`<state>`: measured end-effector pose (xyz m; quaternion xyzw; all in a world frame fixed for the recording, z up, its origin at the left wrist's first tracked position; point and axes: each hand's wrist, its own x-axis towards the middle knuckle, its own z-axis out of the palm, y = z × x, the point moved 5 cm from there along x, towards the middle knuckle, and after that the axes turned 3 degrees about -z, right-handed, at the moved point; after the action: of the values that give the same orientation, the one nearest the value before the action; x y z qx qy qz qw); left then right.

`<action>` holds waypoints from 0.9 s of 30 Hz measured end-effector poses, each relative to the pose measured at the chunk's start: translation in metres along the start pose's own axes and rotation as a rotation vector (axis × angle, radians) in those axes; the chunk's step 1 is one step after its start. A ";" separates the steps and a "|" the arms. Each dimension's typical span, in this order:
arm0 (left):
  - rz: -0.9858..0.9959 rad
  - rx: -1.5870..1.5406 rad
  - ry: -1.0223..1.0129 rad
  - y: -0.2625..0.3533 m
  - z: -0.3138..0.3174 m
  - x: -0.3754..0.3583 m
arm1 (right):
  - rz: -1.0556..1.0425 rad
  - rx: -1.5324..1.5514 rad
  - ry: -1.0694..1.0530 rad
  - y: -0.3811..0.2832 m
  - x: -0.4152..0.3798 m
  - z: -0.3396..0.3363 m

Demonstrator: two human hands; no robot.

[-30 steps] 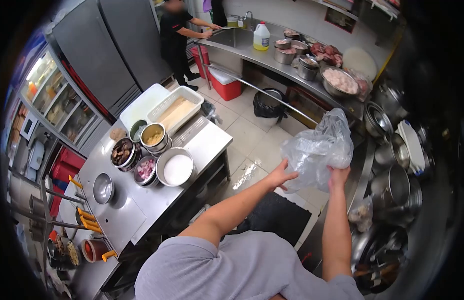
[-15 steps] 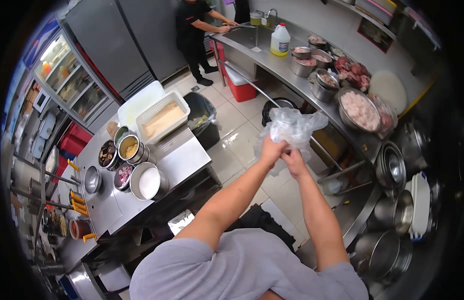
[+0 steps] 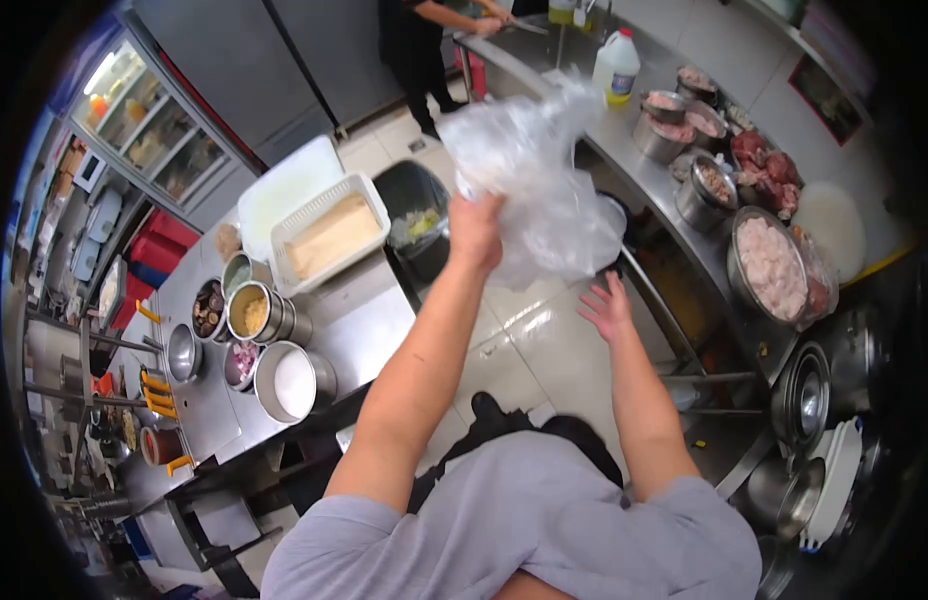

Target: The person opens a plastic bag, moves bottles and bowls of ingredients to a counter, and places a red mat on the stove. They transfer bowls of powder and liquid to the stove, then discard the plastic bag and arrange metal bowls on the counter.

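Observation:
A large clear plastic bag (image 3: 544, 205) billows out in front of me, crumpled and see-through. My left hand (image 3: 475, 232) is closed round its near left edge. Below the bag's lower right side, my right hand (image 3: 610, 308) is off the plastic, fingers spread with nothing in them. A black bin (image 3: 409, 190), holding pale and green scraps, stands just left of the bag and beyond my left hand.
On the left, a steel table (image 3: 359, 330) bears a white basket (image 3: 379, 205) and several metal pots. The right counter carries a bowl of pale pink meat (image 3: 774, 270) and a yellow-bottomed jug (image 3: 616, 68). A person in black (image 3: 409, 50) stands by the sink.
Both hands were together on the bunched bag. Now the bag is spread larger and higher, my left hand has moved left with it, and my right hand has let go, moving right.

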<state>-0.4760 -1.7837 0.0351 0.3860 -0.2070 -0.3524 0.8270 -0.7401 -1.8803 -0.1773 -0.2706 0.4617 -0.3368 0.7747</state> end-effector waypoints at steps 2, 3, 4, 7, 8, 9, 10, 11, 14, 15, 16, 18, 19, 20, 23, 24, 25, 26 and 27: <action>0.066 0.088 0.093 0.010 -0.017 0.015 | 0.062 0.108 -0.089 0.021 0.038 0.024; 0.015 0.086 0.111 0.004 -0.034 0.026 | 0.062 0.206 -0.155 0.028 0.064 0.033; -0.037 0.086 0.124 -0.003 -0.050 0.033 | 0.034 0.260 -0.298 0.029 0.084 0.046; -0.033 0.227 0.238 -0.013 -0.092 0.048 | -0.012 0.343 -0.350 0.009 0.128 0.078; -0.023 0.285 0.265 -0.022 -0.109 0.053 | -0.069 0.366 -0.517 0.000 0.142 0.090; -0.024 0.286 0.283 -0.033 -0.122 0.056 | -0.052 0.360 -0.519 -0.007 0.147 0.101; -0.038 0.460 0.340 -0.043 -0.138 0.056 | -0.069 0.249 -0.486 -0.011 0.150 0.109; -0.051 0.636 0.399 -0.050 -0.148 0.056 | -0.086 0.138 -0.459 -0.013 0.156 0.115; -0.105 1.263 0.596 -0.075 -0.166 0.055 | -0.026 -0.031 -0.573 0.005 0.193 0.130; -0.164 1.411 0.595 -0.090 -0.172 0.057 | 0.026 -0.049 -0.541 0.010 0.200 0.136; -0.230 1.565 0.581 -0.104 -0.179 0.060 | 0.046 -0.046 -0.563 0.019 0.211 0.137; -0.254 1.719 0.495 -0.130 -0.185 0.074 | 0.167 -0.239 -0.683 0.043 0.235 0.141; -0.345 1.771 0.419 -0.144 -0.186 0.082 | 0.173 -0.235 -0.701 0.049 0.245 0.145; -0.347 1.775 0.439 -0.152 -0.187 0.091 | 0.206 -0.330 -0.716 0.057 0.248 0.151; -0.330 1.823 0.226 -0.186 -0.174 0.116 | 0.263 -0.449 -0.782 0.072 0.255 0.172; -0.295 1.799 0.128 -0.197 -0.164 0.124 | 0.269 -0.461 -0.822 0.073 0.252 0.183; -0.260 1.773 0.026 -0.205 -0.157 0.131 | 0.259 -0.418 -0.773 0.070 0.251 0.189; -0.270 1.779 0.035 -0.205 -0.156 0.137 | 0.270 -0.415 -0.780 0.070 0.256 0.193; -0.294 1.596 0.013 -0.207 -0.156 0.143 | 0.257 -0.367 -0.781 0.068 0.262 0.198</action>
<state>-0.3726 -1.9075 -0.2130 0.8848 -0.3385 -0.2015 0.2488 -0.4532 -2.0187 -0.2822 -0.4511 0.2167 -0.0231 0.8654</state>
